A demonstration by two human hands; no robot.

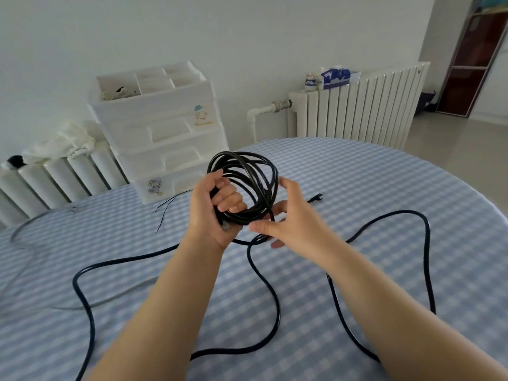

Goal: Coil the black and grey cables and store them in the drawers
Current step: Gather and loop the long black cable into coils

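While the loose run of the long black rubber-sheathed cable trails toward the viewer across the blue-and-white checked tabletop, its wound coil stands upright between both hands. Left hand: fingers curled through the coil, gripping it. Right hand: nearer the slack, thumb and forefinger pinching the strand at the coil's lower edge. Thin grey cable: lying far left. White plastic drawers: beyond, closed.

Loose black cable loops cross table both sides
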